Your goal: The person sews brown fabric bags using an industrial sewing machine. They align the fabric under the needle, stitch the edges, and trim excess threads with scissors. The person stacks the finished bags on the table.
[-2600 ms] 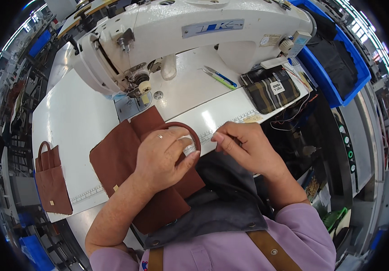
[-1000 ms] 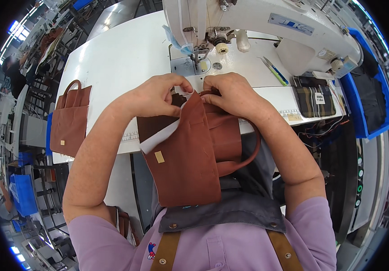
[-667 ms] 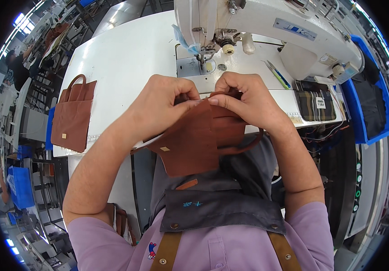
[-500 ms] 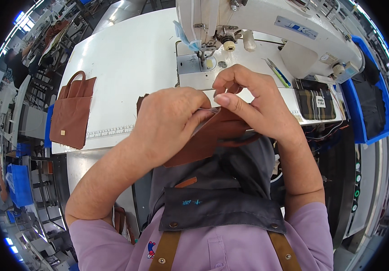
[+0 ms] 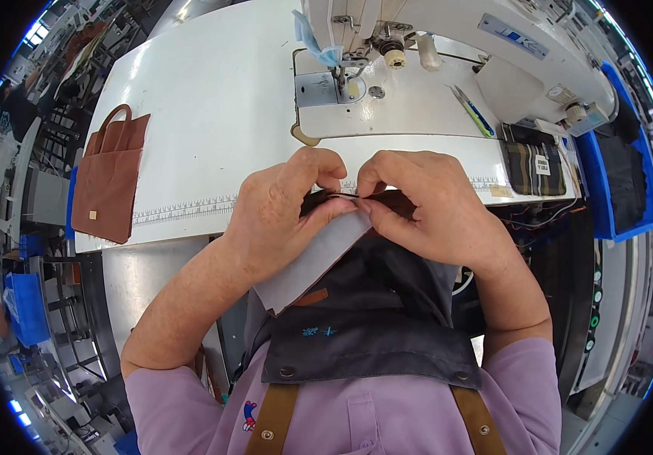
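My left hand (image 5: 281, 212) and my right hand (image 5: 417, 205) meet above the table's front edge, thumbs and fingers pinched on the edge of a folded brown leather bag piece (image 5: 394, 199). A pale grey backing (image 5: 307, 265) of that piece faces up and slants down toward my dark apron (image 5: 368, 345); much of the piece is hidden by my hands. Beyond them is the sewing machine's needle and presser foot (image 5: 341, 85). A second brown bag (image 5: 106, 189) with a handle and small gold plate lies on the table's left.
The white table (image 5: 190, 98) has a printed ruler along its front. Snips and a cutter (image 5: 472, 114) lie right of the needle, beside a plaid pouch (image 5: 523, 171). A blue bin (image 5: 618, 182) of dark fabric stands at the right; other people are at the far left.
The piece has turned from its brown face to the pale backing. Both hands have come down slightly toward me and closer together at the edge. The view has shifted slightly.
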`<state>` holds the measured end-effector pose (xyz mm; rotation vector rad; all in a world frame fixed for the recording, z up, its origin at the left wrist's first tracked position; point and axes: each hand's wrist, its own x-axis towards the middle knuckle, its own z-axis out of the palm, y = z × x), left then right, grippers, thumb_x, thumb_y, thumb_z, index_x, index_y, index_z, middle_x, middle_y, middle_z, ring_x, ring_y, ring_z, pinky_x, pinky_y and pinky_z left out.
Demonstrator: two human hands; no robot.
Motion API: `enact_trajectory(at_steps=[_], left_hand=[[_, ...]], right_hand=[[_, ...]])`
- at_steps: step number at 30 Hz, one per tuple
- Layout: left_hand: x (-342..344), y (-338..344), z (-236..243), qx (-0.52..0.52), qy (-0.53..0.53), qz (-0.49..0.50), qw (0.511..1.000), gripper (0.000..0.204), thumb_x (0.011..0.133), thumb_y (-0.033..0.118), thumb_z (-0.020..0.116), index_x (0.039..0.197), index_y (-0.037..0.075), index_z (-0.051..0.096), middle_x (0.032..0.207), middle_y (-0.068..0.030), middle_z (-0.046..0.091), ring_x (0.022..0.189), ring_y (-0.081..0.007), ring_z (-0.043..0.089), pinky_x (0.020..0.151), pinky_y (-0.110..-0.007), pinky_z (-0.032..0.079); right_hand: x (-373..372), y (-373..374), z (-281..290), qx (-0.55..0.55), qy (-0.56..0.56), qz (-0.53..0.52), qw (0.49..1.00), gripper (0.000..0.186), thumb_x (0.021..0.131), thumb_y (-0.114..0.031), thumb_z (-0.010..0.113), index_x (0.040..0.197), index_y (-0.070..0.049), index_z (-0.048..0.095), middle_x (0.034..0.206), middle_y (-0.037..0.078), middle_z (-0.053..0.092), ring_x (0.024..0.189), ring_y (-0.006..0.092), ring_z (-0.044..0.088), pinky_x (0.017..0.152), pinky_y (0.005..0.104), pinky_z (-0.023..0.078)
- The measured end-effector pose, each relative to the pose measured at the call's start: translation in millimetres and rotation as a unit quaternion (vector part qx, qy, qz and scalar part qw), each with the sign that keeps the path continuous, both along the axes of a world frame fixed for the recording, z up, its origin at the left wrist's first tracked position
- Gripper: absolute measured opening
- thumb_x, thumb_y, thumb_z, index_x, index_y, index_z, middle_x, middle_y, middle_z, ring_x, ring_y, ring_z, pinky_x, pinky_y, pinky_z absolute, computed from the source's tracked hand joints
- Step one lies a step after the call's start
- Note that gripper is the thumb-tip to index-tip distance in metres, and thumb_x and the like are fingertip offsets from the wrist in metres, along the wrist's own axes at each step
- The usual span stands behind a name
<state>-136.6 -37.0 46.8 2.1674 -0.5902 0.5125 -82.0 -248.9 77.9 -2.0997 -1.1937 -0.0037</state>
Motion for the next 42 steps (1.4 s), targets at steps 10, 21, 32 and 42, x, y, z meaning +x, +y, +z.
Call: enact_trajectory(at_steps=[10,21,32,42], left_hand=[[-3,12,6,0.023,0.044,0.016,0.999,0.027,0.077,0.005,0.082,0.096,0.004,0.062,0.089,-0.0055,0.065,0.071,-0.0148,0.064,0.061,-0.026,0.052],[2,24,8,0.053,0.023,-0.012,0.998,0.017,0.07,0.002,0.082,0.081,0.005,0.069,0.09,-0.0064,0.069,0.078,-0.0173,0.065,0.069,-0.03,0.052],[-6,29,6,-0.068,0.149,-0.001,0.987,0.015,0.069,-0.002,0.083,0.077,0.003,0.072,0.083,-0.0101,0.073,0.076,-0.0165,0.069,0.07,-0.028,0.052],[-6,25,8,-0.09,0.14,0.011,0.986,0.017,0.068,-0.001,0.084,0.071,0.002,0.067,0.08,-0.0099,0.072,0.072,-0.0156,0.069,0.067,-0.027,0.054]], right_hand=[[-4,7,-7,-0.008,-0.171,-0.018,0.985,0.019,0.078,-0.014,0.074,0.092,-0.009,0.062,0.087,0.005,0.064,0.072,0.0249,0.065,0.061,0.0368,0.051],[0,8,-15,0.032,-0.124,-0.004,0.992,0.015,0.076,-0.01,0.073,0.085,-0.006,0.062,0.081,0.006,0.062,0.071,0.0259,0.063,0.061,0.0364,0.051],[0,9,-11,0.072,-0.022,0.019,0.997,0.014,0.073,0.001,0.075,0.077,-0.004,0.063,0.083,0.006,0.069,0.068,0.02,0.066,0.057,0.0292,0.052],[0,9,-9,0.077,-0.007,0.027,0.997,0.014,0.074,0.001,0.072,0.077,-0.004,0.06,0.082,0.007,0.066,0.07,0.0234,0.064,0.058,0.033,0.052]])
